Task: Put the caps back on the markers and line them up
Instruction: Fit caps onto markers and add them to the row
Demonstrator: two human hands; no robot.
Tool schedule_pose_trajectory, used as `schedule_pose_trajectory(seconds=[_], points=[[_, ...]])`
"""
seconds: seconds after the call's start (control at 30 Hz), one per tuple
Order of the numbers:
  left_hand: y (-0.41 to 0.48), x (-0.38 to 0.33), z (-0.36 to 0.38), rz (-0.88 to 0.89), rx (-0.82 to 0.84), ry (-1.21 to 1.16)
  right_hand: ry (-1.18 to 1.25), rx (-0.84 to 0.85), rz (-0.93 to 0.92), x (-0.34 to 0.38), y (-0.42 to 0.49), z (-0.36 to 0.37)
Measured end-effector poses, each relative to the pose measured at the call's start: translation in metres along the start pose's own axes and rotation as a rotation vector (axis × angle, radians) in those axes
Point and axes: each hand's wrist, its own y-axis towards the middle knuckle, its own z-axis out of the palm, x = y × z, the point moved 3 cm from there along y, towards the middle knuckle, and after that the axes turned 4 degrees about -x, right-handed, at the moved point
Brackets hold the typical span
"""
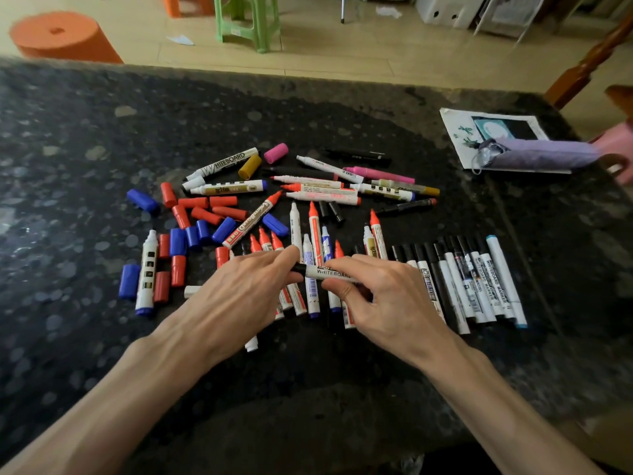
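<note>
Both hands are low over the dark speckled surface (102, 132); the right hand (380, 296) grips a white marker (330, 272) by its barrel, holding it crosswise above the pile; the left hand (246, 289) pinches the black cap (299, 268) at that marker's left end; whether the cap is fully seated I cannot tell. On the right a row (462, 286) of capped black markers lies side by side, with a light-blue one at its outer end; in the middle, uncapped markers (322, 192) lie scattered, many with red tips; on the left lie loose red caps (205, 210) and blue caps (142, 200); a pink cap (275, 152) lies farther back; paper (455, 132) lies far right.
</note>
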Motion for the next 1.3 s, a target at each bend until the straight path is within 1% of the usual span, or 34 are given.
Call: schedule_pose_trajectory(seconds=[0.2,0.3,0.4,0.47,0.53,0.63,0.7,0.8,0.9,0.97,1.1,1.2,1.3], points=[[0.000,-0.002,0.004,-0.004,-0.010,0.002,-0.050,0.135,0.037,0.001,-0.003,-0.004],[0.005,-0.006,0.004,0.015,-0.016,-0.025,-0.018,0.135,0.066,-0.006,-0.007,-0.015],[0.006,-0.004,0.005,-0.061,0.026,-0.149,-0.095,0.125,0.078,-0.022,-0.010,-0.029],[0.005,-0.002,0.003,-0.094,0.018,-0.149,-0.170,0.092,0.178,-0.044,-0.014,-0.040],[0.005,-0.002,0.001,-0.109,-0.011,-0.130,-0.233,0.042,0.338,-0.067,-0.021,-0.054],[0.007,-0.004,0.002,-0.103,-0.027,-0.087,-0.263,-0.058,0.540,-0.089,-0.032,-0.070],[0.008,-0.005,0.003,-0.095,-0.024,-0.061,-0.254,-0.057,0.628,-0.093,-0.035,-0.071],[0.007,-0.006,0.003,-0.089,-0.037,-0.053,-0.301,0.002,0.695,-0.095,-0.033,-0.065],[0.007,-0.006,0.001,-0.090,-0.062,-0.058,-0.357,-0.003,0.704,-0.093,-0.030,-0.064],[0.007,-0.006,-0.001,-0.096,-0.068,-0.063,-0.354,-0.016,0.672,-0.090,-0.026,-0.064],[0.007,-0.003,-0.003,-0.105,-0.071,-0.055,-0.233,0.010,0.578,-0.073,-0.009,-0.050],[0.006,0.001,-0.003,-0.120,-0.074,-0.045,-0.153,0.086,0.550,-0.056,0.006,-0.033],[0.004,0.005,-0.004,-0.139,-0.073,-0.035,-0.226,0.185,0.590,-0.050,0.012,-0.018]])
